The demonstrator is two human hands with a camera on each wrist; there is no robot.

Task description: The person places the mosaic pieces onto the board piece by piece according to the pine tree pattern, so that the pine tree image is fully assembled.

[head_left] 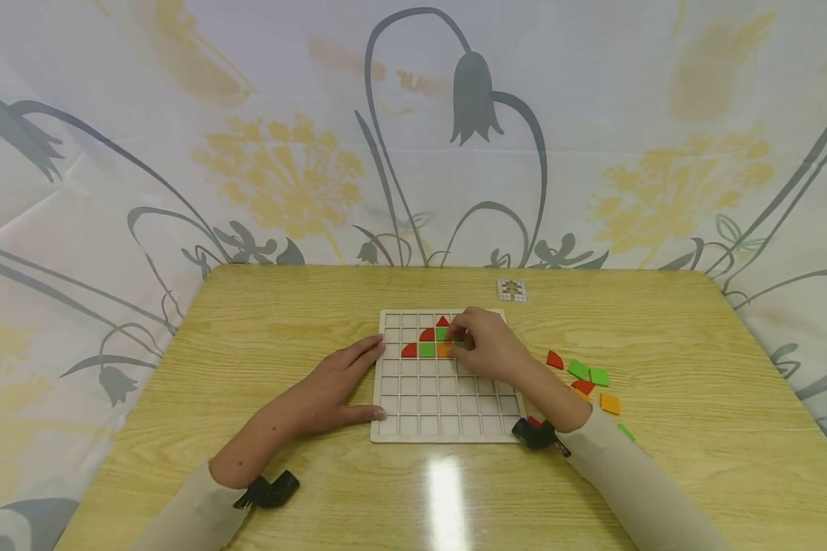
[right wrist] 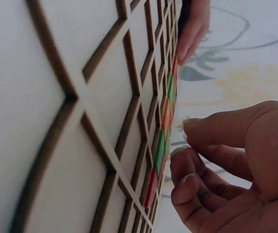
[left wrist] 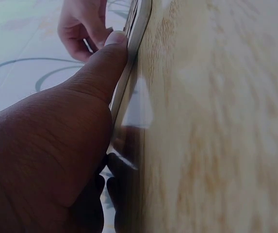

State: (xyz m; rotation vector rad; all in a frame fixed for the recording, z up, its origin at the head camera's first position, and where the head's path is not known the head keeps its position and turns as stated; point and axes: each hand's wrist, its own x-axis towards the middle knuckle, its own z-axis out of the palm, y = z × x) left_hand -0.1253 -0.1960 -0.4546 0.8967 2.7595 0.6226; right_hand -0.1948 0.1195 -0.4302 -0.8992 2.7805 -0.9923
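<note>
A pale square grid board (head_left: 413,402) lies on the table, with red, green and orange tiles in its upper cells. My left hand (head_left: 331,390) rests along the board's left side, its fingers and thumb spread and touching the edge. My right hand (head_left: 489,344) is over the board's upper right part, fingers bent close to an orange tile (head_left: 444,350) and a green tile (head_left: 442,334). In the right wrist view its thumb and fingertips come close together; whether a tile is between them cannot be made out. A red triangle tile (head_left: 442,321) tops the arrangement.
Loose tiles lie right of the board, among them a red quarter-round (head_left: 554,359), a green square (head_left: 599,376) and an orange square (head_left: 609,403). A small pattern card (head_left: 511,289) lies beyond the board. Patterned cloth (head_left: 413,153) stands behind the table.
</note>
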